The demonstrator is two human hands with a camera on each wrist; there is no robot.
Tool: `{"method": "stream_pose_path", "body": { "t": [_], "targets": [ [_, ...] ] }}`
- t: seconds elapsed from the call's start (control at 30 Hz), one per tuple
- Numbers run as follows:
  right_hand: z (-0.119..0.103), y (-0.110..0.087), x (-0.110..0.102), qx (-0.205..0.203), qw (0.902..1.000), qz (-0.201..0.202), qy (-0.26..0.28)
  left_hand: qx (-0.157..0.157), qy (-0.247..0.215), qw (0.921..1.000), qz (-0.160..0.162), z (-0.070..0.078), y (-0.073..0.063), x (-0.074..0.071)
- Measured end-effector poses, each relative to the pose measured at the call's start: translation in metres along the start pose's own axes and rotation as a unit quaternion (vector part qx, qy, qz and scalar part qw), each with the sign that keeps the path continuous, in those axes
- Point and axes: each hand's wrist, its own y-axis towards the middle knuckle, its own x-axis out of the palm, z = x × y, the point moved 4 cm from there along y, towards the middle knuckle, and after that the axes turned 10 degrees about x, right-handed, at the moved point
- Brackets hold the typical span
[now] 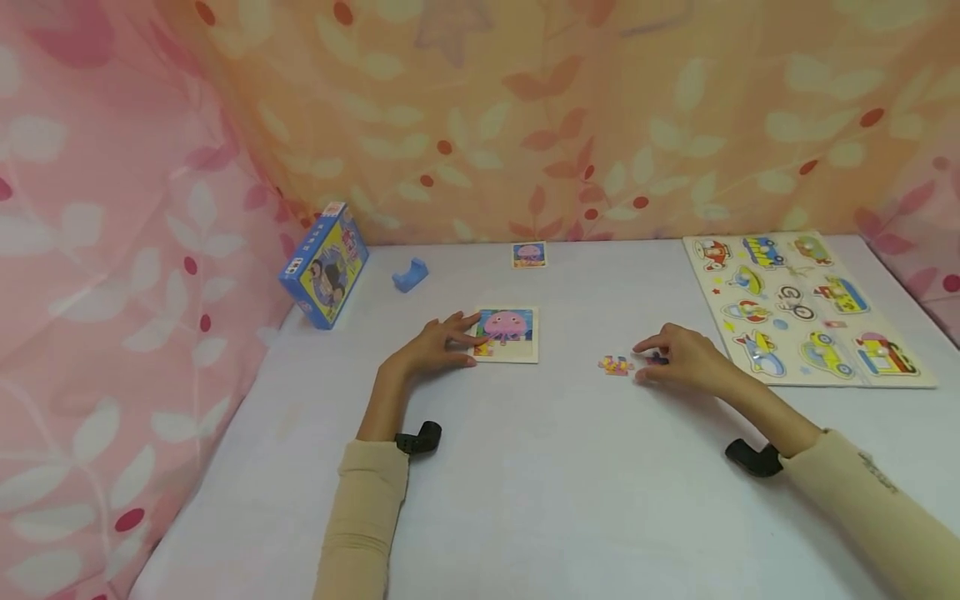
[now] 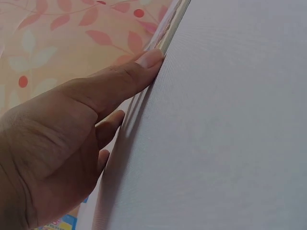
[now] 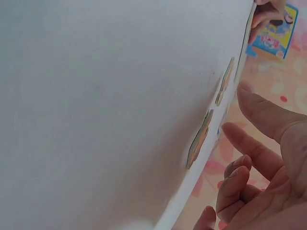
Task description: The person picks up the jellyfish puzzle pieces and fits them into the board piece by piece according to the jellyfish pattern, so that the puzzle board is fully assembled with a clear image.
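Note:
A square jigsaw board [image 1: 530, 354] with a pink jellyfish picture [image 1: 504, 323] lies on the table, and part of its lower right is bare. My left hand [image 1: 435, 346] rests at the board's left side with fingers extended, one finger reaching over the picture. In the left wrist view its thumb [image 2: 129, 76] touches the board's edge. My right hand [image 1: 686, 358] hovers by a dark puzzle piece [image 1: 657, 359], partly hidden, with thumb and forefinger apart on either side. Orange-and-pink puzzle pieces [image 1: 616, 365] lie flat just left of it. In the right wrist view, these fingers hold nothing.
A small jellyfish card [image 1: 529, 255] lies behind the board. At the back left are a blue puzzle box [image 1: 324, 267], standing upright, and a blue plastic holder [image 1: 410, 276]. A large vehicle puzzle board [image 1: 806, 312] lies at the right. Patterned cloth [image 1: 480, 125] surrounds the table.

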Motion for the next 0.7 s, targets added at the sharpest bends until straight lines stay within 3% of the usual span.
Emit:
{"method": "stream_pose_path", "body": {
  "t": [0.13,0.43,0.7],
  "targets": [
    [-0.0056,0.0019,0.0019,-0.011,0.9999,0.002,0.003,0.01,-0.005,0.9999,0.011,-0.0022,-0.0006,0.0007],
    [-0.0086,0.0027,0.0085,-0.008,0.9999,0.001,-0.014,-0.006,-0.014,0.9999,0.004,-0.0014,0.0005,0.0053],
    [-0.0095,0.0062,0.0091,-0.012,0.9995,0.013,-0.025,0.001,-0.007,0.9999,0.013,-0.0005,-0.001,0.0035]
  ]
}}
